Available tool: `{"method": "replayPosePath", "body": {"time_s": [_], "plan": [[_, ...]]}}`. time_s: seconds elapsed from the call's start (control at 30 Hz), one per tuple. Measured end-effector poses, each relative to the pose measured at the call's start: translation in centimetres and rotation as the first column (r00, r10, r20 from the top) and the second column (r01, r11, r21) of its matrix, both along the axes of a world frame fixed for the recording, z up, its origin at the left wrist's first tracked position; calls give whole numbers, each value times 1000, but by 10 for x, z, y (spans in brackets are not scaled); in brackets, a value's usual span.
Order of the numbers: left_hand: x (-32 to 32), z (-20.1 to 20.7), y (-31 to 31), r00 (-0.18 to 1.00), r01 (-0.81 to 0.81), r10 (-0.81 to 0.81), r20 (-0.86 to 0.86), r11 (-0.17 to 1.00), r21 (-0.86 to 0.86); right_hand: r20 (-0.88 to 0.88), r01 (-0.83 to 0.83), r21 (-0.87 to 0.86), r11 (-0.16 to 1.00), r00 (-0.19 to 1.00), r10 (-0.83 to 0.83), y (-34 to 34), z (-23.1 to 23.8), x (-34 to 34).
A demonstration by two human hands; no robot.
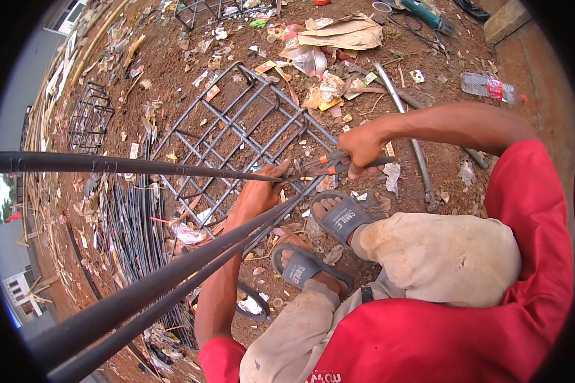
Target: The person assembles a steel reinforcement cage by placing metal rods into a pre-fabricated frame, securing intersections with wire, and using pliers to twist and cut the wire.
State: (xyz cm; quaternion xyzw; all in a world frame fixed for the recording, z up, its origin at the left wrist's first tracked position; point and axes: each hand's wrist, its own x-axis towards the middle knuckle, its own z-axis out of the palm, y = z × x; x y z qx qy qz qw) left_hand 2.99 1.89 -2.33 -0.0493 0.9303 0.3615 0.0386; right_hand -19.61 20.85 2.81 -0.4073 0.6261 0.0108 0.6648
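Observation:
My right hand (362, 148) is closed round the orange-and-black handles of a pair of pincers (333, 157). The jaws meet the near corner of a welded-looking grid cage of steel bars (262, 150), where bars cross. At that same corner my left hand (257, 191) is closed, its fingers curled about a long dark steel bar (140, 165) that runs in from the left. Two more long bars (191, 265) slant up from the lower left to the corner, passing over my left forearm. Exactly what the jaws bite is too small to make out.
Bundled thin rods (134, 223) lie left of the cage; a smaller cage (91, 118) sits farther left. A metal pipe (406, 127), a plastic bottle (485, 87) and a green power tool (428, 16) lie to the right. Litter covers the dirt round my sandalled feet.

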Motion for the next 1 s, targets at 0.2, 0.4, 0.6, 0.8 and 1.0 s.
{"method": "replayPosePath", "body": {"time_s": [0.2, 0.4, 0.6, 0.8, 1.0], "plan": [[11, 24, -1, 991, -80, 96, 96, 984, -157, 25, -24, -3, 1000, 999, 24, -18, 7, 4], [-31, 145, 14, 842, 76, 310, -443, 743, 664, -6, 14, 17, 1000, 1000, -14, 9, -5, -10], [-40, 255, 18, 613, 364, 389, -687, 634, 683, -47, -119, -27, 993, 992, 117, -7, 6, -7], [-44, 256, 25, 622, 329, 429, -655, 615, 716, -148, -259, -40, 965, 957, 250, -18, 9, -14], [-40, 261, 29, 686, 383, 328, -649, 596, 706, -259, -383, -113, 917, 902, 345, -16, 9, -8]]}}
